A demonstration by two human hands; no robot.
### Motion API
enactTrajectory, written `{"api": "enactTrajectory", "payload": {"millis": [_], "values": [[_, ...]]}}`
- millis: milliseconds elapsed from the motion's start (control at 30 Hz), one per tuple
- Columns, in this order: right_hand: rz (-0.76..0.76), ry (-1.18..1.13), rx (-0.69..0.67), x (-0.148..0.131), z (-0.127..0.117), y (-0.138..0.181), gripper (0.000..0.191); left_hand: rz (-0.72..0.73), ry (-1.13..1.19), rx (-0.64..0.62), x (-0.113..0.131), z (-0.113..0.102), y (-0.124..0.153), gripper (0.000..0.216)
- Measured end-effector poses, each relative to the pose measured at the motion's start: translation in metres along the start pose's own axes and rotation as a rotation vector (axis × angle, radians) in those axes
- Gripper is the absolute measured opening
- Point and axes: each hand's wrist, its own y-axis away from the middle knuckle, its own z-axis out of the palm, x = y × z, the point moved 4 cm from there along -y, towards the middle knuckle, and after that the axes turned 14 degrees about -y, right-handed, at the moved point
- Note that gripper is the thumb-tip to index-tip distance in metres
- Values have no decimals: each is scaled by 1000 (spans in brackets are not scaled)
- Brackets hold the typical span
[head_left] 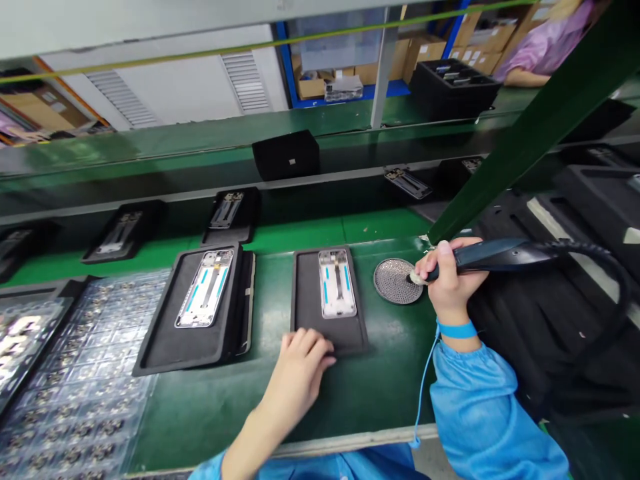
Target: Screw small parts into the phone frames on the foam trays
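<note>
My left hand (300, 363) rests on the near edge of a black foam tray (307, 313), fingers curled onto it. In that tray lies a phone frame (337, 283) with blue strips. My right hand (447, 280) is closed around a dark electric screwdriver (500, 255) with a thick cable; its tip touches a round perforated metal dish (395, 281) on the green bench. A second black tray (165, 340) with another phone frame (206, 288) sits to the left, tilted.
Clear plastic trays of small parts (75, 387) lie at the left. More black trays with frames (227, 213) ride the conveyor behind. A green post (525, 127) slants at right over stacked black trays (590, 220). Another person in pink (545, 47) works at the far right.
</note>
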Motion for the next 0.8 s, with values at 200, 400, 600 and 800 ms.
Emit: {"api": "enactTrajectory", "payload": {"millis": [200,400,600,800], "values": [[55,51,-81,9,0,4,62,-49,34,141,-24,5,-12,26],[63,93,-133,12,-4,3,59,-152,8,36,-67,16,-87,62],[17,121,-113,12,-6,2,60,-22,63,17,-41,26,-55,63],[31,127,-114,15,-9,0,63,-33,89,-2,-30,25,-48,61]]}}
